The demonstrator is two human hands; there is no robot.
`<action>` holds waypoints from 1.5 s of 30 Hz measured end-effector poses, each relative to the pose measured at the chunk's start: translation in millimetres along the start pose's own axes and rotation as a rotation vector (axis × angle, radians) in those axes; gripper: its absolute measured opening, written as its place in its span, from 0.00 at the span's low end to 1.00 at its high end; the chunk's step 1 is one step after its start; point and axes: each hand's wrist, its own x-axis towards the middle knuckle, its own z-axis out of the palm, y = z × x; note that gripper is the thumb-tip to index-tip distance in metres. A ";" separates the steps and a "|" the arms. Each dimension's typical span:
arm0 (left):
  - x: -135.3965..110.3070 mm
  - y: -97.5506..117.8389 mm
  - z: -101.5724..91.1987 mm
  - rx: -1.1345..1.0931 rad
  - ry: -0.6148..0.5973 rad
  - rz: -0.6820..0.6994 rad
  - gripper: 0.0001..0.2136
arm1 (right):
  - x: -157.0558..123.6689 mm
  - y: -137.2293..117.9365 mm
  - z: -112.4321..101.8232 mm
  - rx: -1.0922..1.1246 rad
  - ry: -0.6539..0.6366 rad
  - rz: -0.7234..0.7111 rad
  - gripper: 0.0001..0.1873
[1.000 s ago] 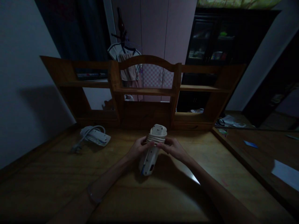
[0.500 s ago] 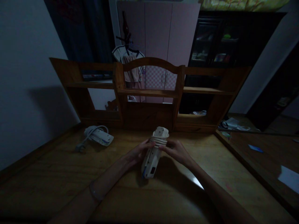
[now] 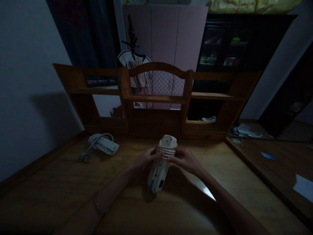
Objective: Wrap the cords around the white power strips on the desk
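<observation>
A white power strip is held tilted over the wooden desk, its cord wound in several turns around the upper part. My left hand grips it from the left, thumb lying on the coils. From the other side my right hand closes on the strip, thumb and fingers at the lower turns of cord. The fingers behind the strip are hidden. A second white power strip lies at the back left of the desk, its grey cord looped over it and the plug resting on the wood.
A wooden shelf unit runs along the desk's back edge. A wall bounds the left side. Over the raised edge at right, a lower brown surface bears a blue card and white paper.
The held power strip and both hands appear slightly lower in view, partly from a small camera tilt. Both hands keep their hold on the strip and its coiled cord.
</observation>
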 end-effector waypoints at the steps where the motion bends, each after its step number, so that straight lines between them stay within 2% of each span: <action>1: 0.0 0.9 0.0 0.024 0.007 0.020 0.23 | -0.5 -0.7 0.3 0.008 -0.004 -0.005 0.22; 6: 0.2 1.3 5.3 0.044 0.050 0.101 0.22 | -1.6 -2.6 -4.6 0.023 0.001 0.023 0.23; 9: 1.3 -1.3 7.2 0.004 0.096 0.095 0.23 | 4.1 7.5 -10.5 0.193 0.017 0.096 0.30; 12: 3.9 -4.5 4.0 0.008 0.188 0.115 0.24 | 11.9 24.1 -13.1 0.460 0.034 0.302 0.32; 14: 5.8 -6.2 0.4 0.022 0.241 0.135 0.24 | 14.0 33.2 -12.2 0.604 -0.043 0.479 0.33; 16: 7.4 -7.5 -2.9 0.034 0.269 0.144 0.24 | 13.2 37.8 -10.0 0.697 -0.145 0.562 0.31; 18: 8.6 -8.6 -5.0 0.049 0.285 0.141 0.23 | 11.0 37.9 -7.9 0.750 -0.151 0.542 0.26; 22: 10.7 -12.0 -6.2 0.050 0.274 0.151 0.22 | 9.2 30.1 -7.2 0.679 -0.046 0.438 0.17; 25: 13.4 -16.3 -5.8 0.021 0.268 0.125 0.22 | 8.9 22.4 -8.0 0.424 -0.015 0.310 0.17; 29: 16.9 -20.7 -5.0 -0.027 0.277 0.076 0.25 | 4.6 12.7 -5.3 -0.034 0.098 0.047 0.14; 32: 17.8 -21.2 -4.5 -0.056 0.278 0.075 0.25 | 0.8 6.7 -2.4 -0.193 0.155 -0.082 0.11; 39: 14.0 -15.5 -1.1 -0.088 0.307 0.076 0.23 | -1.1 3.2 2.4 -0.153 0.200 -0.121 0.18; 43: 9.3 -8.8 -0.5 -0.012 0.349 0.169 0.23 | 4.1 8.1 10.9 0.144 0.267 -0.035 0.26; 45: 8.2 -6.6 -1.7 0.041 0.396 0.223 0.24 | 7.7 11.3 17.0 0.299 0.275 0.044 0.24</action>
